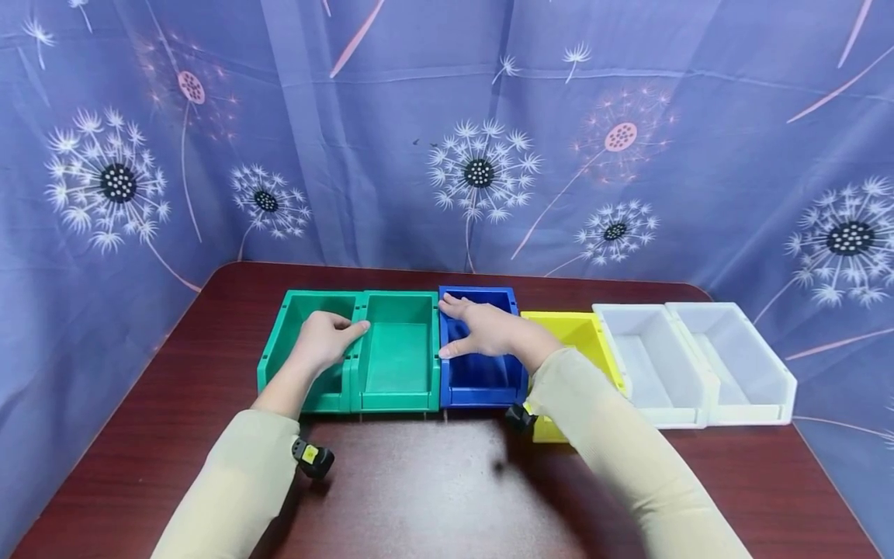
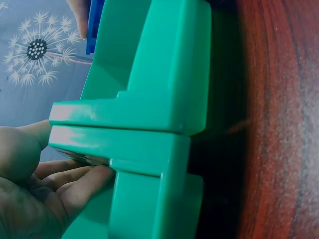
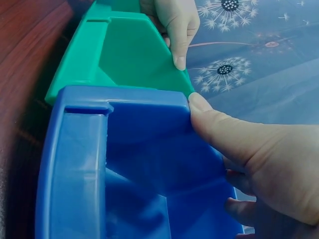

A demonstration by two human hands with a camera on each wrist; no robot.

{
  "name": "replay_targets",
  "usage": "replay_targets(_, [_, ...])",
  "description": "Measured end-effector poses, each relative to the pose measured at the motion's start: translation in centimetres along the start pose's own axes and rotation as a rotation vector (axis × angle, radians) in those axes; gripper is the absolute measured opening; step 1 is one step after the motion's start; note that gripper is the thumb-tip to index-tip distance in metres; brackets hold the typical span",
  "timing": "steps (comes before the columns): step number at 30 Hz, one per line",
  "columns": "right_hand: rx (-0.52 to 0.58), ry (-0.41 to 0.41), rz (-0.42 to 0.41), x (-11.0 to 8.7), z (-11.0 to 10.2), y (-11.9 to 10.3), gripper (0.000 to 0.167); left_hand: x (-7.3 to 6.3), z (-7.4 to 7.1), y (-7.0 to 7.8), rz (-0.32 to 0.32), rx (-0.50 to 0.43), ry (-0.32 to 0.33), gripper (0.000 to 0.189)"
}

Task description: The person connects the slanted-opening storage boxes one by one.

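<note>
My left hand (image 1: 323,341) reaches into the left green bin (image 1: 271,365). It pinches the side wall where that bin meets the second green bin (image 1: 398,400), fingers inside the left bin and thumb over the rim. My right hand (image 1: 489,330) spreads over the blue bin (image 1: 482,397), the thumb tip (image 3: 199,103) touching its left rim and the index finger near the back left corner. In the right wrist view the other fingers lie partly hidden beyond the bin's edge. The blue bin stands close beside the second green bin.
A yellow bin (image 1: 548,431) sits right of the blue one, partly under my right forearm and nearer the front. Two white bins (image 1: 750,411) stand side by side at the right. All rest on a dark red wooden table (image 1: 419,497), with a dandelion-print curtain (image 1: 391,155) behind.
</note>
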State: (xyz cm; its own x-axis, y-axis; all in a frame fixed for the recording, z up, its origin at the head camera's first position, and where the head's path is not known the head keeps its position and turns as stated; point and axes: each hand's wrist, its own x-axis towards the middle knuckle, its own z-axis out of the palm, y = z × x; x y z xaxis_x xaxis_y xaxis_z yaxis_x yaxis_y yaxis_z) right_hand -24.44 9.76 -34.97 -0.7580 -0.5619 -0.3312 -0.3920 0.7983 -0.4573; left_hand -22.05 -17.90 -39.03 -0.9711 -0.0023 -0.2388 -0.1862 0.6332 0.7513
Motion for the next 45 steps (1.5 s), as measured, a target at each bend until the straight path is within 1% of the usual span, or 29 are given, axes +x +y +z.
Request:
replay_targets(10, [-0.006,0.004,-0.003,-0.3,0.2,-0.2,0.09,-0.4,-0.1,0.1,0.005,-0.012,0.004,0.054])
replay_targets(13, [-0.01,0.002,0.0,-0.4,0.1,-0.4,0.091,-0.5,-0.2,0.3,0.011,-0.002,0.011,0.048])
replay_targets(20, [-0.03,0.008,0.018,-0.5,0.1,-0.7,0.09,-0.7,-0.3,0.6,0.022,0.031,0.02,0.043])
replay_targets(22, [-0.04,0.006,0.026,-0.5,0.1,-0.8,0.09,-0.7,-0.3,0.6,0.019,0.026,0.018,0.044])
replay_targets(27, [-0.056,0.003,0.047,-0.8,0.1,-1.2,0.09,-1.1,-0.5,0.9,0.007,0.012,0.011,0.055])
replay_targets(29, [-0.071,0.006,0.06,-0.8,0.0,-1.3,0.09,-1.2,-0.5,1.0,0.008,0.01,0.013,0.055])
replay_targets(35, [-0.173,0.012,0.095,-0.7,-0.2,-2.2,0.091,-1.2,-0.8,1.2,0.015,0.008,0.012,0.055])
replay_targets(38, [-0.181,0.011,0.107,-0.4,-0.2,-2.4,0.09,-1.1,-0.9,1.2,0.018,0.013,0.018,0.058])
replay_targets(40, [-0.166,0.026,0.116,-0.2,0.1,-2.0,0.089,-0.9,-0.7,1.0,0.015,0.033,0.028,0.06])
replay_targets(42, [-0.146,0.065,0.126,-0.2,0.7,-1.2,0.088,-0.7,-0.1,0.9,0.021,0.052,0.053,0.062])
replay_targets(45, [-0.159,0.153,0.106,-0.5,2.2,0.4,0.085,-0.7,1.1,0.8,0.043,0.105,0.129,0.064])
